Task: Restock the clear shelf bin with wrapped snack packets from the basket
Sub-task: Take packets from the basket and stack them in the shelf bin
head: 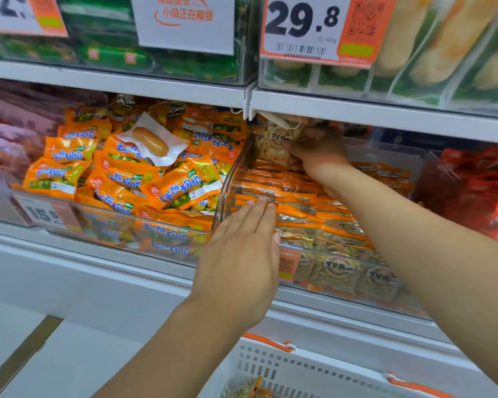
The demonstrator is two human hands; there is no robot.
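The clear shelf bin (342, 261) sits on the middle shelf, packed with rows of orange-edged wrapped snack packets (299, 214). My right hand (316, 152) reaches deep into the back of the bin under the upper shelf and grips a clear packet (273, 145) with a round label. My left hand (242, 248) lies flat with straight fingers against the bin's front left corner, fingertips touching the packets. At the bottom, the white basket (308, 369) with orange handles holds a few more packets (245, 389).
A neighbouring clear bin (121, 225) on the left holds orange packets and one white-wrapped sausage (153, 142). Red packets (480, 185) fill the bin on the right. The shelf above (385, 113) hangs low over the bin, with price cards (316, 27) on it.
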